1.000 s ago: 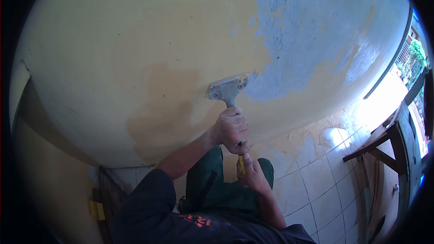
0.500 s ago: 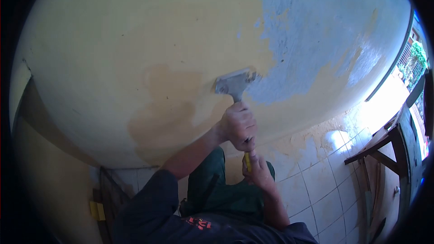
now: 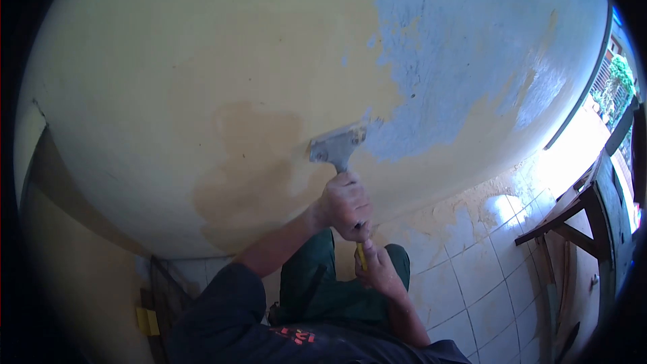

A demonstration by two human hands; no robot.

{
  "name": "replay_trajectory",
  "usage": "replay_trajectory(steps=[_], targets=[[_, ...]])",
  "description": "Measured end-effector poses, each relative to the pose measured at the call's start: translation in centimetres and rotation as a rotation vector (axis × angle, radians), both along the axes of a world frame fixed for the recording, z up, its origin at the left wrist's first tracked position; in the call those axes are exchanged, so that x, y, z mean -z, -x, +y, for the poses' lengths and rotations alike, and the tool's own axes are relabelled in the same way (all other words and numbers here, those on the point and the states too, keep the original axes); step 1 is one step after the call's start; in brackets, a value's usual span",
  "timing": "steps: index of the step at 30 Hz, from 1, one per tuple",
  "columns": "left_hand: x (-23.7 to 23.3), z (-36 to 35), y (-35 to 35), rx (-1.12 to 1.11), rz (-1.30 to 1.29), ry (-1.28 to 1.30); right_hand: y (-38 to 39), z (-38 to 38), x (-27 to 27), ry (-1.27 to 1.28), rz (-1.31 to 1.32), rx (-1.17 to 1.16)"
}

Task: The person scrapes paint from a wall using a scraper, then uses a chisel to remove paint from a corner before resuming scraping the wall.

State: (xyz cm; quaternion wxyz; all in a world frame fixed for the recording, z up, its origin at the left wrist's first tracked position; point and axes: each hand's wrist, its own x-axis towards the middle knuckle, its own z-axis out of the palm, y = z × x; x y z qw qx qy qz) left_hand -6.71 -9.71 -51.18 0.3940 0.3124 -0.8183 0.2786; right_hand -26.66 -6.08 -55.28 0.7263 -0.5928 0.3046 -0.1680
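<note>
My left hand (image 3: 345, 207) is wrapped round the upper shaft of a long-handled scraper (image 3: 337, 147), close below its wide metal head. Lower down, my right hand (image 3: 379, 271) grips the yellow part of the same handle. The scraper's blade rests against the wall (image 3: 148, 94), at the left edge of a bluish-grey patch (image 3: 445, 81) where the yellow paint is gone. A darker, damp-looking tan area shows on the wall left of the scraper.
White floor tiles (image 3: 472, 276) with tan residue lie below the wall. At the right stands a dark wooden frame (image 3: 596, 222), beside a bright opening with a green plant (image 3: 619, 74). A yellow object (image 3: 147, 321) is at the lower left.
The scraper head and both my hands have moved down and slightly left. The view of the wall has shifted a little as well.
</note>
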Motion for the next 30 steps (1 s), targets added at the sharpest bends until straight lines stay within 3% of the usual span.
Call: replay_trajectory(steps=[6, 9, 15, 21, 30], targets=[[-3.8, -1.1, 0.3, 0.000, -0.015, 0.071, 0.4, -1.5, -0.3, 0.002, -0.036, -0.010], [-1.8, -0.3, 0.5, -0.062, -0.047, 0.042, 0.8, -1.2, -0.1, 0.004, 0.004, -0.043], [-3.9, -0.8, 0.0, -0.011, -0.048, 0.051, 0.3, -1.5, -1.4, -0.014, -0.023, -0.055], [-1.8, 0.2, -0.2, -0.031, -0.014, 0.002, -0.4, -0.3, -0.9, -0.009, 0.026, -0.029], [-2.4, 0.0, -0.2, -0.009, -0.020, 0.017, -0.1, -0.4, -1.0, -0.013, -0.009, -0.020]])
